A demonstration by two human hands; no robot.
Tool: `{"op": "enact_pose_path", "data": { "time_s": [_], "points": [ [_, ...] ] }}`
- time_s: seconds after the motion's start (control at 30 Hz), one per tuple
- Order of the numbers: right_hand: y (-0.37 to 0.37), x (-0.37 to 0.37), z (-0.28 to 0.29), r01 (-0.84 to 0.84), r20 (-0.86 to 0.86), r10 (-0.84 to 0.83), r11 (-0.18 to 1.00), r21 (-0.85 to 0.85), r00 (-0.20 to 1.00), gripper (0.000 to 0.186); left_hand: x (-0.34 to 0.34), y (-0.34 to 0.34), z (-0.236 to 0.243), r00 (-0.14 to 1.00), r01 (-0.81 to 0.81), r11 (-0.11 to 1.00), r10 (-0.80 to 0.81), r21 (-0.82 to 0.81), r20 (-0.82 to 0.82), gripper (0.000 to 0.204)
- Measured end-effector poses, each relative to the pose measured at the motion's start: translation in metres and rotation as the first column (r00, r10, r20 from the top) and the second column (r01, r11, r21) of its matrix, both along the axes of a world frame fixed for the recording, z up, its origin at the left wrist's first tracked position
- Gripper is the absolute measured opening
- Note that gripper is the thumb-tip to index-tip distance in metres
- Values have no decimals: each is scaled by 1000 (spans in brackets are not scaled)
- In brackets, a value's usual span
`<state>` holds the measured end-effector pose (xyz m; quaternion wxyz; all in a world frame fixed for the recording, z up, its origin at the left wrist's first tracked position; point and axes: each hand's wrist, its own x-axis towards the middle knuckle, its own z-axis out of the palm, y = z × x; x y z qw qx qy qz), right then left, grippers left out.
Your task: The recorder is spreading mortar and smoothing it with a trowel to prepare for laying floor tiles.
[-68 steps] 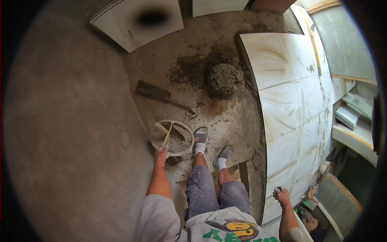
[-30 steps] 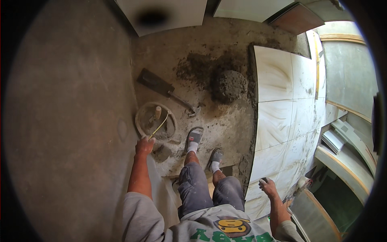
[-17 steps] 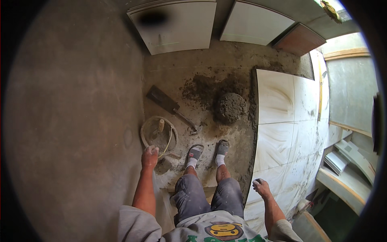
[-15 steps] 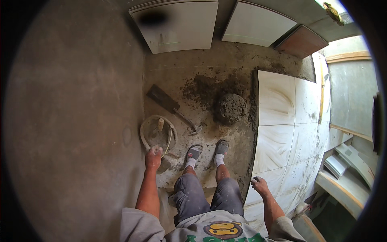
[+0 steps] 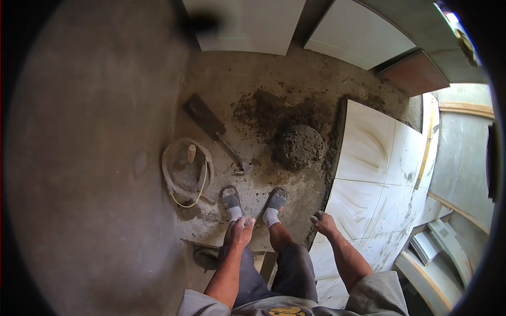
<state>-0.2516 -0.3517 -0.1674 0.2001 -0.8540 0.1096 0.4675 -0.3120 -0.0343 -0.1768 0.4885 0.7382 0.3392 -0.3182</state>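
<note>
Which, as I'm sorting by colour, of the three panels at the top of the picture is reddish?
The right panel, nearest the bright opening. Its reddish-brown face sets it apart: the left panel and middle panel are pale.

an indoor building site: bare wall, dark mortar, pale tiles beside rough concrete

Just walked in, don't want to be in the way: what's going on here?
A person in sandals stands on a gritty floor. The left hand is curled in front of the left leg, the right hand near the edge of the white tiles; whether either holds something small is unclear. Neither touches the bucket at the left, where a wooden handle sticks up. A round heap of grey, mortar-like mix lies ahead.
</note>
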Motion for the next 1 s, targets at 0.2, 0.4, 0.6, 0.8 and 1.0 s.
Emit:
{"op": "enact_pose_path", "data": {
  "time_s": [0.2, 0.4, 0.6, 0.8, 1.0],
  "points": [
    [86, 30, -126, -189, -98, 189, 982, 10, 977, 31, -14, -12, -55, 990, -113, 993, 109, 40, 94, 36],
    [216, 64, -264, -327, 206, 300, 939, 109, 931, 35, -60, -3, -140, 982, 66, 997, -60, 30, -180, 36],
    [266, 75, -400, -450, 578, 468, 873, -187, 668, 47, 17, 29, -108, 992, -100, 995, 97, 29, 75, 38],
    [287, 101, -373, -436, 164, 441, 897, -64, 882, 48, 9, 50, -106, 977, -214, 977, 213, 23, 26, 39],
    [255, 80, -299, -323, -8, 325, 942, 85, 946, 25, 1, 48, -102, 896, -419, 906, 404, 56, 183, 29]
  ]
}}
